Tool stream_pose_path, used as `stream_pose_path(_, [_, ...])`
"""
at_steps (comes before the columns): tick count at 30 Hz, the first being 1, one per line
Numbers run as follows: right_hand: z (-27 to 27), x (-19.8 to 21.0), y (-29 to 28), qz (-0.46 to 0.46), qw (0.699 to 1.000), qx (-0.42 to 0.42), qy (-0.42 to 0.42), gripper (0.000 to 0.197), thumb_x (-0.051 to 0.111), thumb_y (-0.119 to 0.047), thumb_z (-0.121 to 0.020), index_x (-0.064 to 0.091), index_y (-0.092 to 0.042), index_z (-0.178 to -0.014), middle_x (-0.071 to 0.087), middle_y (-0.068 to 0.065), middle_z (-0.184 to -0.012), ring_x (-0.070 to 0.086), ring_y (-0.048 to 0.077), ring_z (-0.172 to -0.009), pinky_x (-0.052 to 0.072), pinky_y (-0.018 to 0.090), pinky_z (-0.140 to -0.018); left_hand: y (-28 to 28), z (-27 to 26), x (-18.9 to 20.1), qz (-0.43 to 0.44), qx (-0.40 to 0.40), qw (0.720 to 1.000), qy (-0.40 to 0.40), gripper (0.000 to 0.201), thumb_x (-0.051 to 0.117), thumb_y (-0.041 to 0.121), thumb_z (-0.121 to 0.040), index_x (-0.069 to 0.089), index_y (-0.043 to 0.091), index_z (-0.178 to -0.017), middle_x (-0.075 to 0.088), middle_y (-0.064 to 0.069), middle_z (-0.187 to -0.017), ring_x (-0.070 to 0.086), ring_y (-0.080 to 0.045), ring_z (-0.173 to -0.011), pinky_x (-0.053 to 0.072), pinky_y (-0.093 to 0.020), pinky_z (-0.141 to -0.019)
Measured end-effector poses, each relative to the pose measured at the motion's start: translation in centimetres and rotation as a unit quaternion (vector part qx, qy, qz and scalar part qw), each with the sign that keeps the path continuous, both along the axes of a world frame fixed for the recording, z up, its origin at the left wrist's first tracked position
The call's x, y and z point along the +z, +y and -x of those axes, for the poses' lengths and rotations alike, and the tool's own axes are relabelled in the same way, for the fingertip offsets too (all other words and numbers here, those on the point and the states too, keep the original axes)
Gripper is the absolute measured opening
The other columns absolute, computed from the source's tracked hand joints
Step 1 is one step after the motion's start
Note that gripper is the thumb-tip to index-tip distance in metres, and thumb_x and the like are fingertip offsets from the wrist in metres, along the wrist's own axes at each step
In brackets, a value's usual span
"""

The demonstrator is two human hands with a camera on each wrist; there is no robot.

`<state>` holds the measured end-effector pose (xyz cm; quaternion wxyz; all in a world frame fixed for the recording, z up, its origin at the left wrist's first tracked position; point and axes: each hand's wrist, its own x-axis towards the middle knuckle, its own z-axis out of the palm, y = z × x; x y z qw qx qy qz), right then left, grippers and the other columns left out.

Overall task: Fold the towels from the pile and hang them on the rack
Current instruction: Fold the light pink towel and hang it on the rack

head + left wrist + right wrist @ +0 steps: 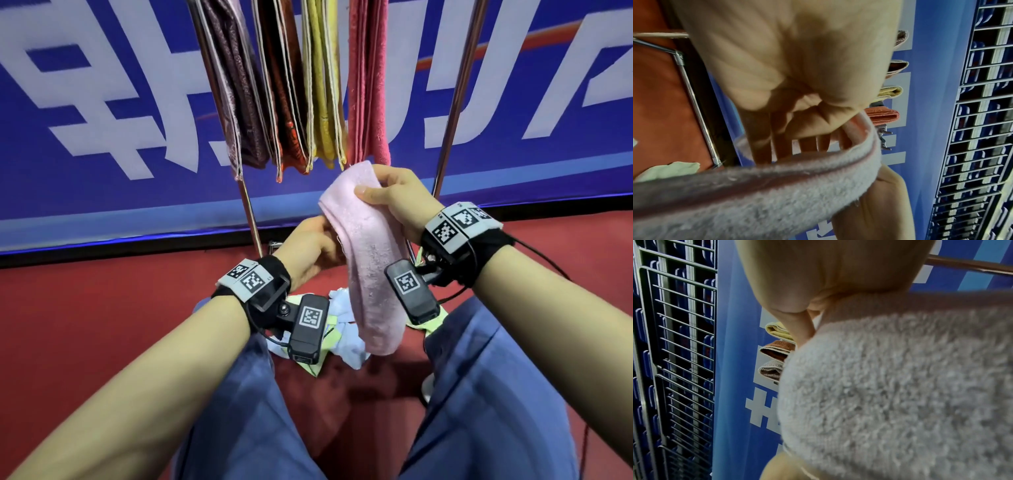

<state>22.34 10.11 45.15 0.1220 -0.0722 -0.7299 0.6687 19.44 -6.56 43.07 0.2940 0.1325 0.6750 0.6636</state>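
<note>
**Two hands on a pink towel**

Both the left hand and right hand grip the folded pink towel below the rack, where four towels hang with tops cut off. The banner shows large white characters, only partly visible. The pile lies half hidden on the floor.

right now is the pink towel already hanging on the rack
No, the pink towel is held in both hands, left hand and right hand, below the four towels on the rack.
</note>
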Motion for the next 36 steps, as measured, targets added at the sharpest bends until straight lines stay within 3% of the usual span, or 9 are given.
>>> stream_pose_path(5, [0.1,0.1,1.1,-0.059,0.997,-0.036,-0.032,0.012,0.070,-0.005,-0.085,0.073,-0.009,-0.096,0.072,0.013,-0.090,0.068,0.025,-0.079,0.057,0.050,-0.087,0.5,0.3,1.1,-0.056,0.002,0.998,-0.005,0.062,0.044,-0.010,-0.053,0.062,0.006,-0.110,0.051,-0.023,-0.089,0.047,-0.032,-0.076,0.044,-0.033,-0.063])
stream_pose_path(8, [0.1,-0.3,1.6,-0.144,0.985,-0.089,-0.035,0.016,0.077,-0.018,-0.081,0.072,-0.017,-0.096,0.072,0.002,-0.091,0.068,0.018,-0.082,0.057,0.043,-0.086,0.7,0.0,1.0,-0.047,-0.022,0.999,0.009,0.055,0.041,-0.014,-0.061,0.058,0.004,-0.111,0.048,-0.018,-0.088,0.043,-0.031,-0.078,0.045,-0.035,-0.064])
stream_pose_path(11, [-0.6,-1.3,1.5,-0.253,0.950,-0.185,0.000,0.026,0.078,-0.027,-0.076,0.066,-0.024,-0.099,0.065,-0.002,-0.099,0.061,0.014,-0.083,0.050,0.031,-0.082,1.0,0.1,0.4,-0.048,-0.033,0.998,0.009,0.051,0.036,-0.023,-0.073,0.054,0.001,-0.114,0.053,-0.015,-0.078,0.054,-0.027,-0.074,0.052,-0.047,-0.079])
stream_pose_path(14, [-1.8,-2.5,0.5,-0.316,0.926,-0.187,0.084,0.013,0.073,-0.022,-0.076,0.062,-0.020,-0.083,0.062,-0.001,-0.078,0.055,0.013,-0.069,0.047,0.031,-0.071,1.0,0.2,0.5,-0.062,-0.025,0.998,0.013,0.038,0.036,-0.022,-0.078,0.050,0.005,-0.101,0.047,-0.001,-0.057,0.049,-0.011,-0.052,0.057,-0.035,-0.066])
stream_pose_path(19, [-2.7,-4.3,-0.9,-0.383,0.919,-0.063,0.072,0.017,0.070,-0.029,-0.078,0.056,-0.022,-0.085,0.058,-0.005,-0.063,0.055,0.013,-0.060,0.049,0.034,-0.064,0.8,0.5,0.1,-0.047,-0.010,0.998,0.034,0.035,0.047,-0.016,-0.089,0.044,-0.010,-0.123,0.060,-0.023,-0.101,0.064,-0.029,-0.094,0.061,-0.030,-0.072])
stream_pose_path(22, [-2.5,-4.7,-1.3,-0.414,0.905,-0.057,0.076,0.019,0.064,-0.035,-0.078,0.054,-0.025,-0.090,0.057,-0.008,-0.067,0.056,0.015,-0.062,0.052,0.039,-0.065,0.6,0.7,-0.3,-0.048,0.008,0.998,0.049,0.027,0.047,-0.012,-0.094,0.044,-0.008,-0.121,0.055,-0.020,-0.090,0.065,-0.024,-0.084,0.059,-0.027,-0.070])
stream_pose_path(29, [-2.5,-5.3,-2.7,-0.438,0.896,-0.066,0.032,0.027,0.060,-0.022,-0.079,0.048,-0.024,-0.103,0.055,-0.003,-0.088,0.057,0.024,-0.074,0.051,0.043,-0.069,0.8,1.4,-1.5,-0.017,0.034,0.994,0.105,0.021,0.043,-0.011,-0.097,0.037,0.010,-0.096,0.042,0.000,-0.058,0.048,-0.006,-0.053,0.061,-0.026,-0.070])
stream_pose_path(33, [-2.5,-4.7,-3.3,-0.472,0.876,-0.102,-0.004,0.024,0.056,-0.027,-0.084,0.047,-0.022,-0.107,0.055,0.001,-0.098,0.058,0.031,-0.084,0.049,0.042,-0.072,1.2,1.3,-1.5,-0.032,0.040,0.993,0.107,0.021,0.046,-0.007,-0.098,0.041,0.012,-0.091,0.051,0.004,-0.058,0.058,-0.005,-0.059,0.060,-0.026,-0.073])
stream_pose_path(36, [-2.1,-4.1,-3.4,-0.501,0.856,-0.127,-0.016,0.020,0.051,-0.034,-0.090,0.049,-0.019,-0.103,0.057,0.003,-0.097,0.058,0.034,-0.086,0.045,0.038,-0.069,1.5,1.0,-1.2,-0.059,0.047,0.993,0.088,0.019,0.048,-0.008,-0.097,0.045,0.010,-0.093,0.065,-0.006,-0.073,0.069,-0.012,-0.068,0.061,-0.030,-0.073])
